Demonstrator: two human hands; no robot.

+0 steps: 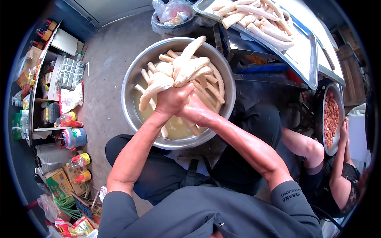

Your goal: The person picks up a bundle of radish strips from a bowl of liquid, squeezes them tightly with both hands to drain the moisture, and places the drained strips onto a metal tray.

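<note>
Close together over a wide steel basin (pixel 126 85), both my hands are closed in a squeeze round one bunch of pale, thick, bendy tubes (pixel 190 65). What kind of food they are I cannot make out for sure. My left hand (pixel 170 100) grips the bunch from the left, and my right hand (pixel 193 108) presses against it from the right. The ends of the bunch fan out above my fists. Beneath, more pale tubes (pixel 204 95) lie in cloudy yellowish liquid (pixel 178 129). My fists hide the lower part of the bunch.
At upper right, a metal tray (pixel 305 59) on a table carries many similar tubes (pixel 258 20). A lined bin (pixel 170 27) stands behind the basin. Shelves with bottles and packets (pixel 71 137) line the left. Another person's hands (pixel 344 133) are beside a pan of reddish chopped pieces (pixel 330 119).
</note>
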